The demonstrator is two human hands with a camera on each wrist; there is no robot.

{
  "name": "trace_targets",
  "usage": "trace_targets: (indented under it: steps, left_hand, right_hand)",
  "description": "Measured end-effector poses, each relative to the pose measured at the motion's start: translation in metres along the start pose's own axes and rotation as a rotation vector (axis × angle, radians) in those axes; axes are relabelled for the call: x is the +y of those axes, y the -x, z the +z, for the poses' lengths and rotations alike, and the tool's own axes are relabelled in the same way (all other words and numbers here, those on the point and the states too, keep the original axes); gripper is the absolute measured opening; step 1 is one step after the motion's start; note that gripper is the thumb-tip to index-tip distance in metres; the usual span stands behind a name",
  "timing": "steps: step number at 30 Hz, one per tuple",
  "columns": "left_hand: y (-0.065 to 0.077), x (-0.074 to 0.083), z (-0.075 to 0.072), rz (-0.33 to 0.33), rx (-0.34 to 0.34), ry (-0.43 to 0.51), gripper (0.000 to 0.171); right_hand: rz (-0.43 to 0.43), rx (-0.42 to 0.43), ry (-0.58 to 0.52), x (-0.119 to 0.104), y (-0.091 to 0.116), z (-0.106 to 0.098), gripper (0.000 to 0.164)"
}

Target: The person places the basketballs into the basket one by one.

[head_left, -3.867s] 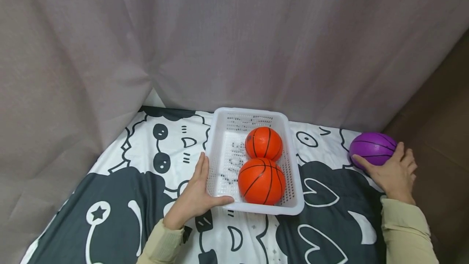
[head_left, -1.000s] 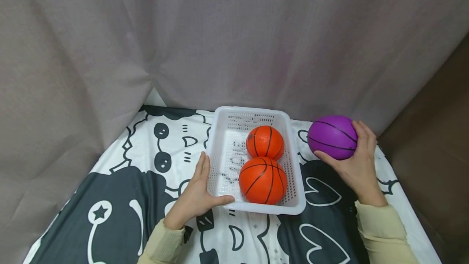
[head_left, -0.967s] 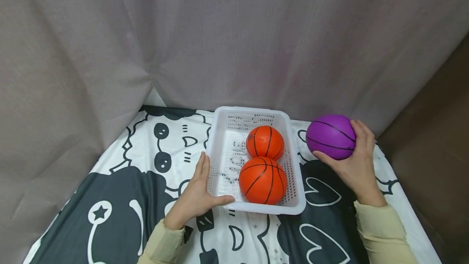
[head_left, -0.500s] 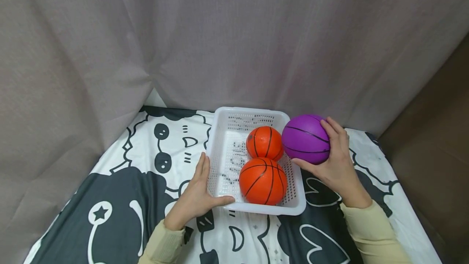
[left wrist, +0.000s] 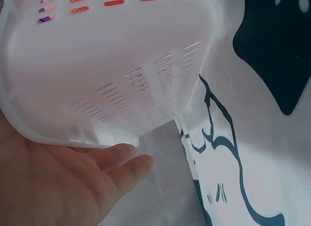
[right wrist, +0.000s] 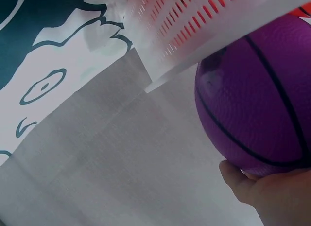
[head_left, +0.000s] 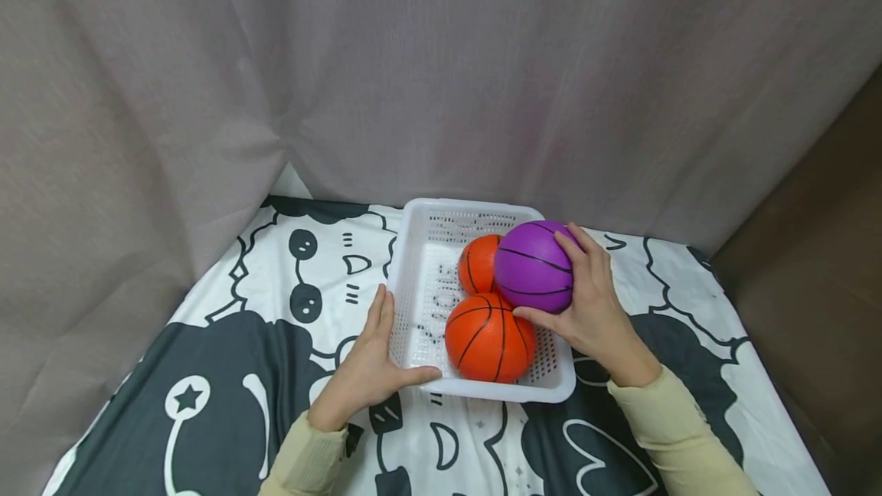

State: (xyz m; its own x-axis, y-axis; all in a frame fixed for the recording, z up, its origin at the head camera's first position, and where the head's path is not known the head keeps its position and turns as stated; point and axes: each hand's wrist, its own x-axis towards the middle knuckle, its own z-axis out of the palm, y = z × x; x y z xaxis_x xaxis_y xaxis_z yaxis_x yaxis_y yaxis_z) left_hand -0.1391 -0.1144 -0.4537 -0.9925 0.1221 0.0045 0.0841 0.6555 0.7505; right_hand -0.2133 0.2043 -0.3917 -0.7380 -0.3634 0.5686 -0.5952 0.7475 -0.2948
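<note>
A purple toy basketball [head_left: 534,266] is held in my right hand [head_left: 602,320], thumb at the near side and fingers over its right side. It overlaps the basket's right rim and partly covers the smaller orange basketball [head_left: 475,265]. That ball and a larger orange basketball [head_left: 488,343] sit inside the white plastic basket [head_left: 482,390]. At the near left corner, my left hand [head_left: 368,366] rests against the basket, fingers straight along the side and thumb on the front rim. In the right wrist view, the purple basketball [right wrist: 262,99] shows beside the perforated basket wall [right wrist: 180,22].
A black-and-white patterned cloth [head_left: 227,373] covers the surface under the basket. Grey curtain fabric [head_left: 441,75] hangs close behind it and along the left. A brown panel [head_left: 820,274] stands at the right.
My right hand has carried the purple basketball leftward from the cloth at the right to over the basket's right side. My left hand has stayed at the basket corner.
</note>
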Motion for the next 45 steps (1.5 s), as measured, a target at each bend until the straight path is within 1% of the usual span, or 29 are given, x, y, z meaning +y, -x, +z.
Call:
trace_targets:
  steps: [3, 5, 11, 16, 21, 26, 30, 35, 41, 45]
  left_hand:
    - [0.0, 0.001, 0.0, 0.0, -0.004, -0.001, 0.138]
    - [0.0, 0.001, -0.001, -0.001, -0.004, -0.004, 0.138]
    - [0.0, 0.003, -0.003, -0.009, -0.006, 0.002, 0.138]
    - [-0.001, 0.002, -0.003, -0.018, -0.013, 0.01, 0.136]
    - [-0.001, 0.002, -0.002, -0.022, -0.015, 0.016, 0.136]
    - [0.0, 0.001, -0.001, -0.019, -0.02, 0.005, 0.139]
    - [0.0, 0.001, -0.002, -0.017, -0.025, -0.006, 0.138]
    - [0.0, 0.001, -0.002, -0.012, -0.026, -0.014, 0.138]
    - [0.0, 0.001, -0.002, -0.014, -0.028, -0.018, 0.137]
    - [0.0, 0.001, -0.002, -0.009, -0.026, -0.012, 0.136]
  right_hand:
    - [0.029, -0.016, -0.018, -0.001, 0.001, 0.0, 0.124]
    - [0.047, -0.026, -0.039, -0.002, 0.002, -0.001, 0.122]
    - [0.085, -0.042, -0.132, -0.003, 0.003, -0.005, 0.102]
    - [0.108, -0.034, -0.168, -0.006, 0.002, -0.006, 0.095]
    - [0.114, -0.044, -0.227, -0.007, 0.003, -0.005, 0.092]
    - [0.12, -0.039, -0.273, -0.005, 0.005, 0.0, 0.082]
    - [0.13, -0.039, -0.26, -0.004, 0.006, 0.004, 0.075]
    - [0.151, -0.068, -0.227, -0.002, 0.009, 0.008, 0.07]
    - [0.155, -0.079, -0.118, 0.006, 0.013, 0.012, 0.051]
    - [0.18, -0.091, -0.007, 0.013, 0.016, 0.013, 0.049]
